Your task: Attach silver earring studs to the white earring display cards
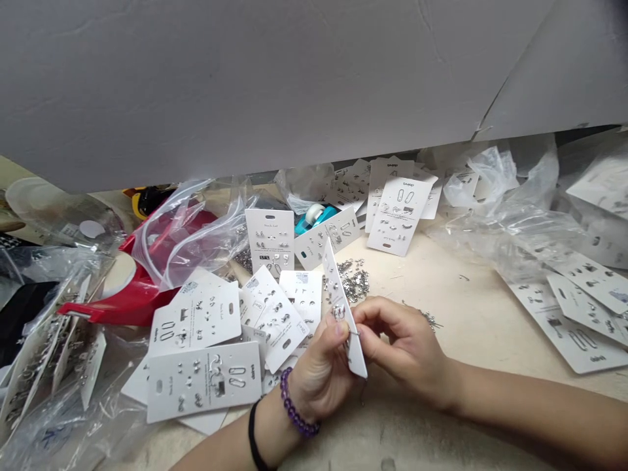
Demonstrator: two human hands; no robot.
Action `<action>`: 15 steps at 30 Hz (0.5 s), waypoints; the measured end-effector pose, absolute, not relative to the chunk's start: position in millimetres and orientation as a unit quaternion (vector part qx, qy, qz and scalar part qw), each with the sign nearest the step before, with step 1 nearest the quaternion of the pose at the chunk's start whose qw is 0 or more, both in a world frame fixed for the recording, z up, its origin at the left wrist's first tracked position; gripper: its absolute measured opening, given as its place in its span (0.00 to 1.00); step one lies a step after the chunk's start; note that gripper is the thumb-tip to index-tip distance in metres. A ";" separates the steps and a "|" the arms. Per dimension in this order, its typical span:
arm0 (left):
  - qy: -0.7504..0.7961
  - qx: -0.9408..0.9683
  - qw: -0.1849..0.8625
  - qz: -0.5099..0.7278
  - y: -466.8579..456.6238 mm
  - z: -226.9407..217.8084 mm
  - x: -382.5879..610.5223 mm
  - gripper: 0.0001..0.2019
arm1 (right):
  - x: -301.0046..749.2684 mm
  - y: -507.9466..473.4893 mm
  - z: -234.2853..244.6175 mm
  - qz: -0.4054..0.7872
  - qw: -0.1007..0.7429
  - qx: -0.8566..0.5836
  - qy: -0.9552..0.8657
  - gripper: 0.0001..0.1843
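Note:
My left hand (321, 376), wearing a purple bead bracelet (294, 409) and a black band, is closed on a white earring card (357, 358). The card stands tilted, nearly edge-on to me, with small metal earrings on its left face. On the card's other side my right hand (409, 343) is pinched against it. Whatever lies between those fingertips is too small to name. Just behind the held card is a pile of tiny metal pieces (356, 281), perhaps earring backs. To the left lie several filled earring cards (206, 383), overlapping.
A red tape dispenser (112, 311) lies partly under clear plastic bags (184, 235). A teal tape dispenser (316, 217) sits at the back beside more cards (400, 216). Bagged cards (572, 314) are at right. A large white panel (275, 91) overhangs the table.

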State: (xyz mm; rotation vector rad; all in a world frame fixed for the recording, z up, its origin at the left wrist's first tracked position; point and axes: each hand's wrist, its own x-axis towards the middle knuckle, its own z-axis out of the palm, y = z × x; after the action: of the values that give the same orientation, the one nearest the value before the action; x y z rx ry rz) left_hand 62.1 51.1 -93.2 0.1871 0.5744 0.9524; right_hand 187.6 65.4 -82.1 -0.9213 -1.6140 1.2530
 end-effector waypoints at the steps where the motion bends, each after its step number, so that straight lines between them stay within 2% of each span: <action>1: 0.272 0.095 0.845 0.450 51.2 -93.6 62.8 0.14 | 187.4 65.1 -82.4 0.509 0.435 -0.373 -0.643 0.03; 7: 0.300 0.093 0.841 0.440 56.2 -90.3 61.2 0.16 | 197.3 81.2 -70.7 0.609 0.374 -0.340 -0.611 0.04; 11: 0.290 0.097 0.843 0.443 63.2 -81.4 57.3 0.11 | 223.6 107.1 -52.7 0.508 0.318 -0.392 -0.698 0.05; 15: 0.323 0.181 0.815 0.445 63.7 -77.2 57.2 0.15 | 251.4 119.7 -46.5 0.378 0.154 -0.412 -0.815 0.07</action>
State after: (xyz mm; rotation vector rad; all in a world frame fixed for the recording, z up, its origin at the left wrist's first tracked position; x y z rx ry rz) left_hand 57.2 63.7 -77.2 0.3871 0.6891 0.9493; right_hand 251.4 119.7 -46.5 -1.1799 -2.3359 1.0826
